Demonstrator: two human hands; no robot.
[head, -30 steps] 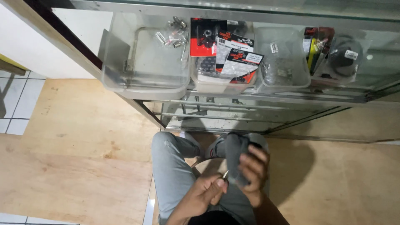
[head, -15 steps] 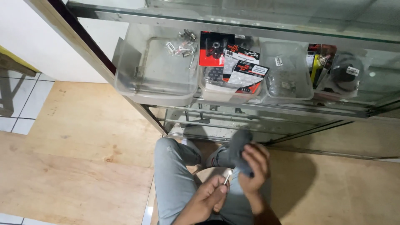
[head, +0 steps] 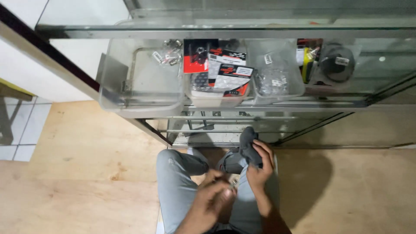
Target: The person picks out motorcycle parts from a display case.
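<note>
Right hand (head: 260, 167), lower centre of frame, we find clenched around a dark grey cloth (head: 248, 145) above our knees. Left hand (head: 212, 197) pinches a small metal part (head: 234, 182) just beside it.

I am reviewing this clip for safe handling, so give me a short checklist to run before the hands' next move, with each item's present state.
1. Right hand grips the dark grey rounded part firmly: ok, fingers wrap it.
2. Left hand has hold of the small shiny metal piece: cannot tell, blurred.
3. Both hands work over the lap in grey trousers: ok.
4. Clear plastic bins sit fully on the glass shelf: ok.
5. Metal piece seated in the grey part: cannot tell, hidden by fingers.
</note>
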